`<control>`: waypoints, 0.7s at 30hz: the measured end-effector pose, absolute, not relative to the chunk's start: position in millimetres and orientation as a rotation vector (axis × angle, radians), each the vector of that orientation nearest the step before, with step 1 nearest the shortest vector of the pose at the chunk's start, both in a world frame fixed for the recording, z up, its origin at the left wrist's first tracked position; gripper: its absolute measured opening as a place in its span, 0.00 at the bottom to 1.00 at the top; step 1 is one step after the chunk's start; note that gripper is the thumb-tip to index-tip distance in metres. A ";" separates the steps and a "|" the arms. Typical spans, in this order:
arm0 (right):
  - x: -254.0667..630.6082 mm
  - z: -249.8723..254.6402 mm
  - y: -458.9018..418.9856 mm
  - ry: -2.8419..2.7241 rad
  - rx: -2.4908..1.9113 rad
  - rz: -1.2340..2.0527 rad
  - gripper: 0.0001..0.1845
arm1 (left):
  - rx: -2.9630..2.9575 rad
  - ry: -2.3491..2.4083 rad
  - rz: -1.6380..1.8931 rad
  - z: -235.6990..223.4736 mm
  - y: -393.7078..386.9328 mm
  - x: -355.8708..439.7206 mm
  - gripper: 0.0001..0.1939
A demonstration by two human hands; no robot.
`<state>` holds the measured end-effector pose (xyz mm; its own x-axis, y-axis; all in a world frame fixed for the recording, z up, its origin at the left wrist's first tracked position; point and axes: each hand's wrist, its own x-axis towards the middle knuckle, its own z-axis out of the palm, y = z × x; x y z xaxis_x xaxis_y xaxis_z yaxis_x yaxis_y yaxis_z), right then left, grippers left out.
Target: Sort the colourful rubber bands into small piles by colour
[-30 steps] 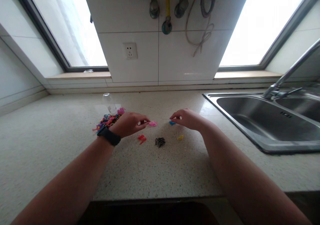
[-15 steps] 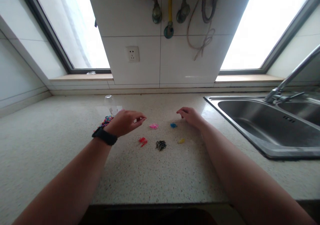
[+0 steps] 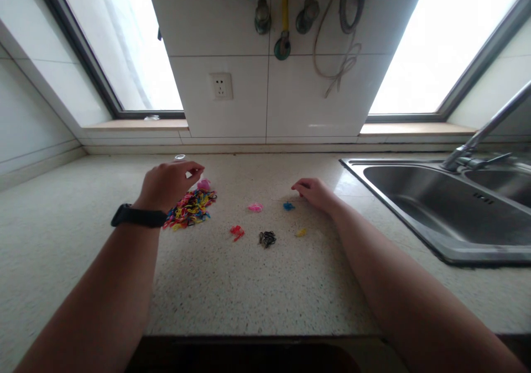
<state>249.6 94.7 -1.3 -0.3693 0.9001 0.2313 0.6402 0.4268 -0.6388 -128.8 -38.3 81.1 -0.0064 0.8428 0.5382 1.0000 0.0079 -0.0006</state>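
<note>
My left hand [image 3: 171, 180], a dark watch band on its wrist, hovers over the far left part of a mixed pile of small coloured rubber bands [image 3: 191, 210]. Its thumb and forefinger come together at the tips; anything between them is too small to make out. A pink clump [image 3: 204, 185] tops the pile just below the fingertips. My right hand [image 3: 316, 192] rests on the counter, fingers loosely bent and apart, with nothing visible in it. Beside it lies a small blue bunch [image 3: 289, 206]. Pink [image 3: 255, 208], red [image 3: 237, 232], black [image 3: 267, 239] and yellow bunches [image 3: 301, 233] lie between the hands.
A clear cup [image 3: 180, 157] is mostly hidden behind my left hand. The steel sink [image 3: 415, 212] with its faucet [image 3: 460, 154] is set into the counter [image 3: 257, 290] on the right. A tiled wall with a socket [image 3: 222, 86] stands behind.
My left hand has moved left, from beside the pink bunch to above the mixed pile, uncovering most of it. My right hand stays where it was. The view has shifted slightly.
</note>
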 end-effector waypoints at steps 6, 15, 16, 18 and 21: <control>248.8 -2.1 96.0 -2.151 -1.315 0.579 0.15 | -2.171 -2.006 -0.298 67.8 -26.3 -136.6 0.15; 248.8 -5.2 99.9 -2.159 -1.329 0.571 0.15 | -2.305 -1.976 -0.147 61.0 -22.6 -140.9 0.15; 248.8 -5.0 99.6 -2.162 -1.332 0.572 0.15 | -2.319 -1.980 -0.150 60.0 -21.9 -141.6 0.15; 248.9 -4.6 99.2 -2.164 -1.337 0.576 0.15 | -2.341 -1.992 -0.166 57.6 -20.0 -143.9 0.15; 249.0 -4.6 98.9 -2.167 -1.331 0.572 0.15 | -2.355 -2.020 -0.122 53.5 -16.5 -149.6 0.15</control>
<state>249.0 98.9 -4.6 -0.3751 0.9016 0.2155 0.6777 0.4253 -0.5999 -149.6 -16.5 53.5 0.1510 0.9850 0.0830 0.9879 -0.1534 0.0236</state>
